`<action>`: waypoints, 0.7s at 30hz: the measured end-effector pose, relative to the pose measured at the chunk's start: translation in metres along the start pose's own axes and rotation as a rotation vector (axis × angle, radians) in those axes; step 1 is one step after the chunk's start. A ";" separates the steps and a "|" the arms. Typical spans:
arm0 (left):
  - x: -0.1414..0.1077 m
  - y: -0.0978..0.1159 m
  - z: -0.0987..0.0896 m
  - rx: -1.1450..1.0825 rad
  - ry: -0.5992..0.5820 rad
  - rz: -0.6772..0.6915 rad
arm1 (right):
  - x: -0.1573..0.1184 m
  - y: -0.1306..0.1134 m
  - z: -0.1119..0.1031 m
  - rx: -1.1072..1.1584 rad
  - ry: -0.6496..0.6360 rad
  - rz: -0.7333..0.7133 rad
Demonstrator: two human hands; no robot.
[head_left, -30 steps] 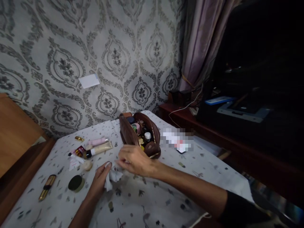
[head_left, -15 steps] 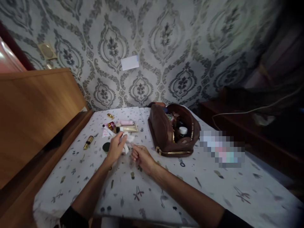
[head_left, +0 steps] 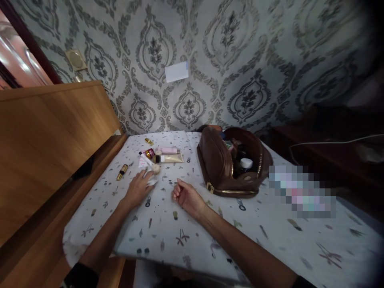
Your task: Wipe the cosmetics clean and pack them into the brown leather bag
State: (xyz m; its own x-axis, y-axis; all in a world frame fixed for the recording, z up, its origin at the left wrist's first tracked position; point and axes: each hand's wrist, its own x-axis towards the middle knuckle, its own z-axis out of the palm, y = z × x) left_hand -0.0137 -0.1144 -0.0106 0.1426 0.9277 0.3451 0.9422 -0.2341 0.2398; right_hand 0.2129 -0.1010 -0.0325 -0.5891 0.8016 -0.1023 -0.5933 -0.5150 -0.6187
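My left hand (head_left: pixel 138 190) reaches low over the cloth-covered table, its fingers bent around a crumpled, thin white wrap (head_left: pixel 152 180). Just beyond its fingertips lies a makeup brush with a white handle (head_left: pixel 146 159) and pale bristles. My right hand (head_left: pixel 188 198) hovers left of the brown bag, fingers curled in and nothing visible in them. Behind the brush are a cream tube with a black cap (head_left: pixel 172 159), a pink tube (head_left: pixel 168 151) and a dark red and gold item (head_left: pixel 149 153). The dark green disc is hidden now, by my left hand.
The open brown cosmetic bag (head_left: pixel 214 164) stands to the right, with a white-capped jar (head_left: pixel 246 163) inside. A gold and black lipstick-like tube (head_left: pixel 122 172) and a small gold piece (head_left: pixel 149 141) lie left. A wooden panel (head_left: pixel 60 120) borders the table; a blurred-out item (head_left: pixel 301 192) lies far right.
My hands have moved apart. The left has lowered toward the table with the white wrap, and the right has let go of it. The brush's pale bristles now show. The view has shifted left.
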 end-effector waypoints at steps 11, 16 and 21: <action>0.001 0.044 -0.007 -0.340 0.224 0.020 | -0.010 0.005 0.009 -0.259 0.051 -0.066; 0.008 0.090 -0.009 -0.433 0.222 0.077 | -0.008 0.009 0.008 -0.260 -0.043 -0.089; 0.020 0.099 -0.008 -0.717 0.129 -0.104 | -0.011 0.005 0.007 -0.299 -0.031 -0.142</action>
State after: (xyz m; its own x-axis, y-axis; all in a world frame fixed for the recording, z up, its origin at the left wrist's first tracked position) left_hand 0.0799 -0.1214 0.0268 -0.0149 0.9240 0.3820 0.5126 -0.3210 0.7964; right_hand 0.2125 -0.1145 -0.0287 -0.5311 0.8470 0.0229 -0.4864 -0.2826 -0.8268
